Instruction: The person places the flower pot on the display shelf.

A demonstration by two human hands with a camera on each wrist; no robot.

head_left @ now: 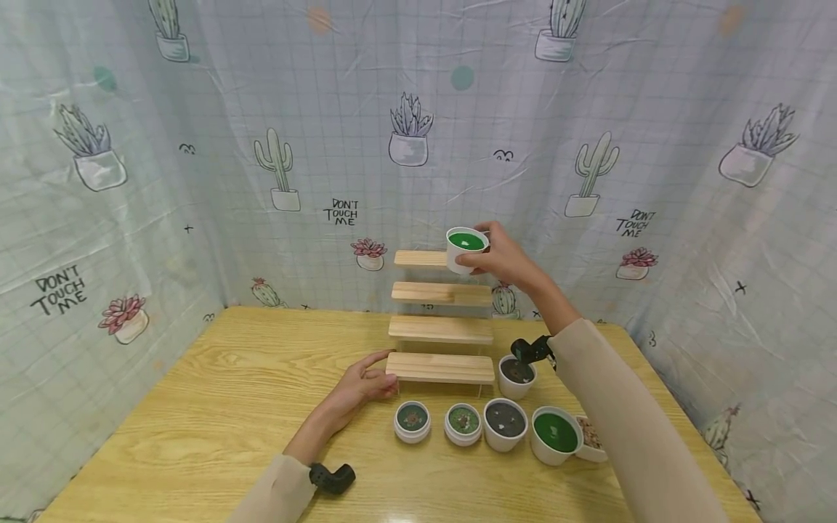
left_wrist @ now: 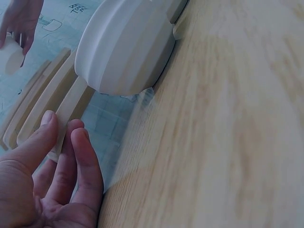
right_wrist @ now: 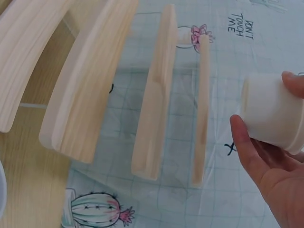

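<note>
My right hand (head_left: 503,256) grips a white cup (head_left: 457,260) with a green surface inside, level with the top step of a wooden tiered stand (head_left: 441,367). In the right wrist view the cup (right_wrist: 270,111) is apart from the top board (right_wrist: 201,114), with fingers and thumb around its side. My left hand (head_left: 362,383) pinches the left end of the stand's lowest board; the left wrist view shows the thumb on one face and fingers on the other of that board (left_wrist: 71,105). The cup's underside is hidden in the head view.
In front of the stand are two small white pots (head_left: 412,430) (head_left: 463,436) with patterned tops. To their right stand a dark-topped cup (head_left: 505,436), another green-topped cup (head_left: 551,452), a further dark-topped cup (head_left: 516,388) and a partly hidden white dish (head_left: 591,452). A printed curtain (head_left: 405,196) hangs behind.
</note>
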